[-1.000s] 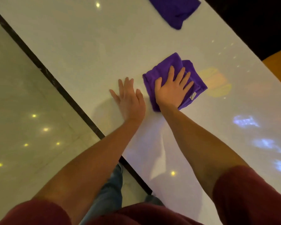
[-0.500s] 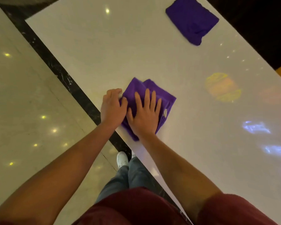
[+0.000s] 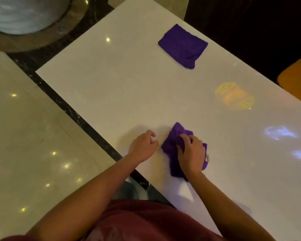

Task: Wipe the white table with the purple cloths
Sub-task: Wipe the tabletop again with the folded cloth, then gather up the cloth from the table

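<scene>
A crumpled purple cloth (image 3: pixel 171 145) lies on the white table (image 3: pixel 129 87) near its front edge. My right hand (image 3: pixel 191 152) presses down on it with curled fingers that grip the fabric. My left hand (image 3: pixel 143 146) rests on the bare table just left of the cloth, fingers loosely curled, holding nothing. A second purple cloth (image 3: pixel 182 46), folded flat, lies at the far side of the table, away from both hands.
The table's left edge runs along a dark marble strip (image 3: pixel 73 115) in the glossy floor. A round pillar base (image 3: pixel 30 20) stands at the top left. An orange seat (image 3: pixel 297 75) shows at the right. Coloured light reflections spot the right of the tabletop.
My right hand has gone from flat on the cloth to bunching it up. My left hand has come off the cloth's edge. The view has shifted, showing more of the far cloth.
</scene>
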